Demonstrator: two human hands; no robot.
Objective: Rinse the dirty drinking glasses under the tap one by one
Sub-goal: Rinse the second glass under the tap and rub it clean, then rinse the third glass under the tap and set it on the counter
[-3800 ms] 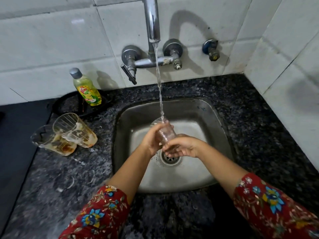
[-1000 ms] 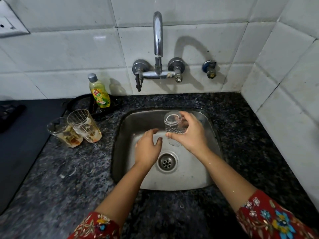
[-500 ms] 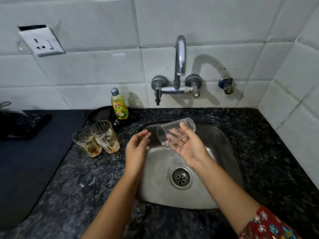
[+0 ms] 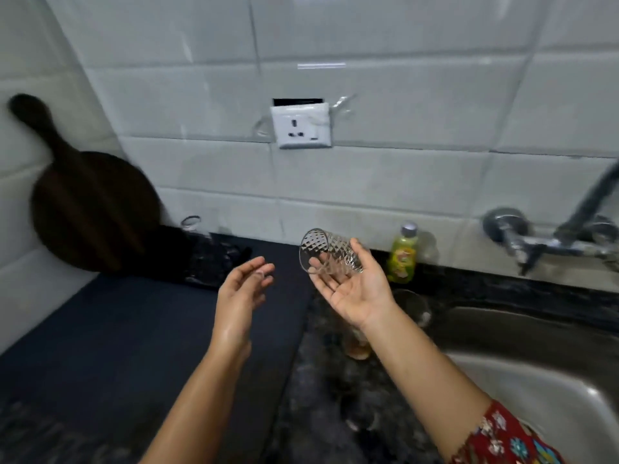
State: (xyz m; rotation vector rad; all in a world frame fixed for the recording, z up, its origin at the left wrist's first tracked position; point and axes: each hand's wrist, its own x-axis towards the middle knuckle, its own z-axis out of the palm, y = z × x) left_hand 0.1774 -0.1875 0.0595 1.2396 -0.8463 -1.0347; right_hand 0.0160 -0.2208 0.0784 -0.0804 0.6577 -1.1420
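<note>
The right hand (image 4: 355, 289) lies palm up with the glass (image 4: 330, 252) on its side across the fingers, thumb curled against its wall, mouth turned left, held empty over the counter (image 4: 321, 413) left of the sink (image 4: 536, 380). The left hand (image 4: 241, 289) hangs just beside it, apart from it, fingers loosely spread and holding nothing. Behind the right wrist two dirty glasses (image 4: 413, 306) stand on the counter, the nearer with brown dregs, and the green bottle (image 4: 402, 259) by the wall has a label too blurred to read.
</note>
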